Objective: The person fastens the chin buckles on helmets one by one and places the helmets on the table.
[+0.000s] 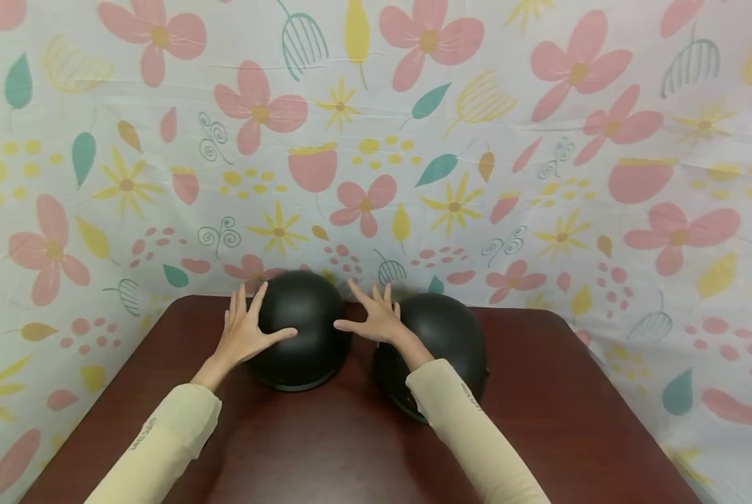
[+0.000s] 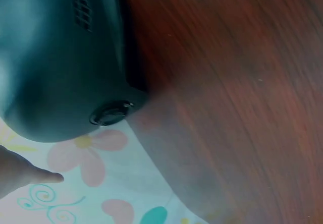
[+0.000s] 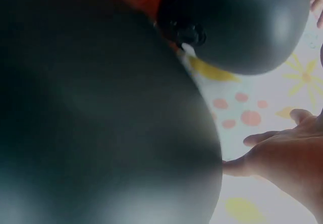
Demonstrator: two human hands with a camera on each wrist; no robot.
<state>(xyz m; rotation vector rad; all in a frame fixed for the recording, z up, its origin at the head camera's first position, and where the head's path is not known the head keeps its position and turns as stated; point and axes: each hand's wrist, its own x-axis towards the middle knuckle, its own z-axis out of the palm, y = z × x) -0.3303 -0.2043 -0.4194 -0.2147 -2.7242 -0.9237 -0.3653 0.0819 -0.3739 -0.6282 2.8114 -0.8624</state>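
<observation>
Two glossy black helmets sit on the table in the head view. Spread fingers of my left hand (image 1: pixel 246 334) are at the left side of the left helmet (image 1: pixel 309 318), its thumb reaching across the near face. My right hand (image 1: pixel 377 320), fingers also splayed, hovers between the two, its wrist overlapping the right helmet (image 1: pixel 454 339). A mesh vent (image 2: pixel 82 4) and a round side pivot (image 2: pixel 111 114) show on the left helmet in the left wrist view. The right helmet (image 3: pixel 106 113) fills much of the right wrist view. Neither hand grips anything.
The dark reddish-brown wooden table (image 1: pixel 313 448) has rounded far corners. Behind it and at both sides hangs a white cloth (image 1: pixel 363 105) printed with pink, yellow and green flowers and leaves. Both helmets stand towards the table's far edge, with a narrow gap between them.
</observation>
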